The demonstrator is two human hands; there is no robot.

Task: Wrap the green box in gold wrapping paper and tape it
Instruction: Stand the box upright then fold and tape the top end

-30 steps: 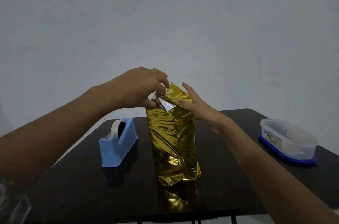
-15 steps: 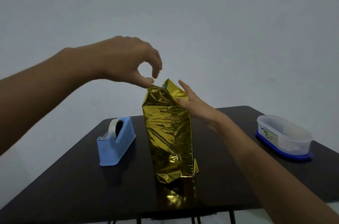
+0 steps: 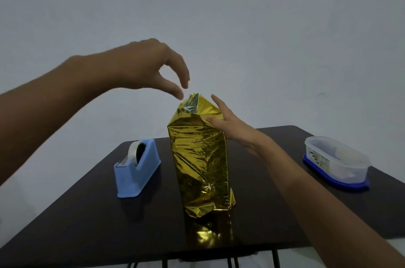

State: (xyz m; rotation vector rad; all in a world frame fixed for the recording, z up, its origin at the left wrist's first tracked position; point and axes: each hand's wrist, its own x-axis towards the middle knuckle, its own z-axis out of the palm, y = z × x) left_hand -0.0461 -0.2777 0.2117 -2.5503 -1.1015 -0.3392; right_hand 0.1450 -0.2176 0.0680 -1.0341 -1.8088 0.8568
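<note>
Right grip [image 3: 232, 129] spread flat against upright gold-wrapped box [image 3: 199, 158]; left grip [image 3: 149, 68] loosely curled above.

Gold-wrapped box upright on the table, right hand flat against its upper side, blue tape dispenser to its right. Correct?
No: the head view shows the blue tape dispenser to the left of the gold-wrapped box, not the right. The box does stand upright on the table, with the right hand flat against its upper side.
</note>
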